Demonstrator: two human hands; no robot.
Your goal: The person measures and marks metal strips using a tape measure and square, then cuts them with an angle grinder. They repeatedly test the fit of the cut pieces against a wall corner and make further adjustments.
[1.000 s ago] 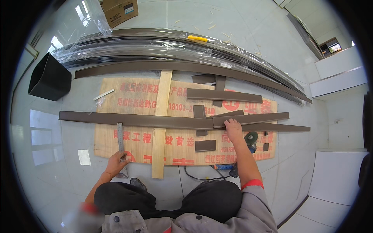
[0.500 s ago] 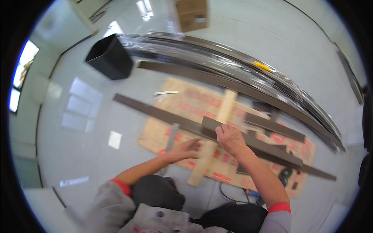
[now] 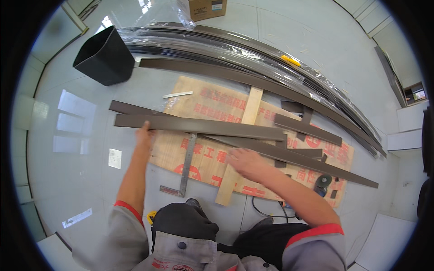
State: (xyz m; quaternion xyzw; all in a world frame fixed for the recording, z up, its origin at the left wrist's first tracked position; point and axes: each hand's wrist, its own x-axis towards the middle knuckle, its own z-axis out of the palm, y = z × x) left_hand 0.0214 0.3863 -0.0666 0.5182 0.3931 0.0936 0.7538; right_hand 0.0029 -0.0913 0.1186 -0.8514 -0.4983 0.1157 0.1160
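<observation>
My left hand [image 3: 143,132] is closed on the brown strip [image 3: 203,127], near its left end, which lies across another long brown strip [image 3: 316,169]. My right hand [image 3: 246,160] has loosely curled fingers apart, just below that strip's middle, over a pale wooden batten [image 3: 224,194], holding nothing visible. A steel square [image 3: 187,165] lies between my hands on the red-printed plywood board [image 3: 167,151]. Short brown offcuts [image 3: 307,133] lie toward the right. An angle grinder [image 3: 321,185] with its cable rests at the lower right of the board.
A black bin [image 3: 101,63] stands at the upper left beside bundled, film-wrapped strips [image 3: 235,49] with a yellow tool [image 3: 290,60] on them. A cardboard box [image 3: 203,9] sits behind. A yellow tape measure [image 3: 151,217] shows by my left knee. White panels [image 3: 389,235] are at the right.
My left hand has left the square for the strip, which has shifted far leftward. My right hand has come off it, lower down. The view has turned.
</observation>
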